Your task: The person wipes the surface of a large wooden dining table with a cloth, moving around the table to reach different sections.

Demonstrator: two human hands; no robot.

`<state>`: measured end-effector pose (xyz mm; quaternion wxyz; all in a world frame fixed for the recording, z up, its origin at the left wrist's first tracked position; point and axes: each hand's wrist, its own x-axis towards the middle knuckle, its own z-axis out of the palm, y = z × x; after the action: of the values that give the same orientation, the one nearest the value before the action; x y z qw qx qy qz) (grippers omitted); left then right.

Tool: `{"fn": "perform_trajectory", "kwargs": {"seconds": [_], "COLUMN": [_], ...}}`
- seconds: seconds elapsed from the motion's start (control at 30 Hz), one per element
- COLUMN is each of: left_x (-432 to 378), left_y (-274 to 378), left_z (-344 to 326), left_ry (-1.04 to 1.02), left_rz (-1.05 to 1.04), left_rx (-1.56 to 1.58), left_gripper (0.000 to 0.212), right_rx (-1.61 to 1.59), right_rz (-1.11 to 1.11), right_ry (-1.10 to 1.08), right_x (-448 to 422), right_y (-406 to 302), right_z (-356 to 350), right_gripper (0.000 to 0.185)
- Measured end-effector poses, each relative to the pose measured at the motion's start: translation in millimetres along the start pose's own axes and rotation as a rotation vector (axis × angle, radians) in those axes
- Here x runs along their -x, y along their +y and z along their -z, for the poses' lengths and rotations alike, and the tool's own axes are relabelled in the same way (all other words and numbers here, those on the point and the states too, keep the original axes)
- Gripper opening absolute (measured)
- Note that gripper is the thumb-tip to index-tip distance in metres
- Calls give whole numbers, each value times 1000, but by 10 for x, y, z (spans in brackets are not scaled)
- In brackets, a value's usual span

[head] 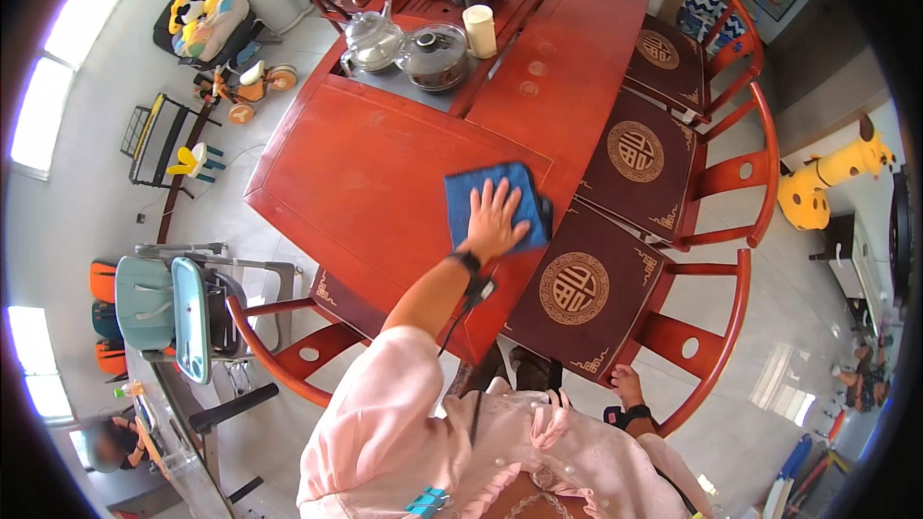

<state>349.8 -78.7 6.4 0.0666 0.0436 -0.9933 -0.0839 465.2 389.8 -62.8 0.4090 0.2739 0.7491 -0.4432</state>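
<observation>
My left hand [495, 220] lies flat, fingers spread, on a blue cloth [461, 202] at the near right part of the red wooden table [346, 166]. A dark band circles the left wrist, and a black cable with a small connector [484, 293] hangs beside it. The cloth's right edge is dark, with a black object partly hidden beside it. My right hand [627, 384] hangs low by the front edge of the nearest chair's brown cushion [575, 288], its fingers loosely bent and nothing visible in them. Whether it touches the chair is unclear.
A glass teapot [373, 40], a lidded glass pot [433, 58] and a cream canister [480, 31] stand farther back. Several wooden chairs line the right side; another chair [310, 353] and a high chair [191, 321] stand left. A person [130, 443] is at the far lower left.
</observation>
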Motion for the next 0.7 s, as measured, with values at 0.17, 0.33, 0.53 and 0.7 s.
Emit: {"fn": "perform_trajectory", "kwargs": {"seconds": [0.17,0.33,0.53,0.7], "left_x": [1460,2060,1008,-2], "left_y": [-96,-376,-665,-1158], "left_z": [441,567,449,247], "left_ry": [-191,-347,-140,-13], "left_rz": [-85,-77,-31,106], "left_rx": [87,27,18,-32], "left_gripper": [64,65,67,68], "right_rx": [-60,59,75,29], "right_rz": [53,131,101,80], "right_ry": [-58,-88,-55,-8], "right_x": [-140,-108,28,159], "right_y": [-406,-699,-561,-349], "right_z": [-246,-468,-407,-264], "right_gripper": [23,26,25,21]}}
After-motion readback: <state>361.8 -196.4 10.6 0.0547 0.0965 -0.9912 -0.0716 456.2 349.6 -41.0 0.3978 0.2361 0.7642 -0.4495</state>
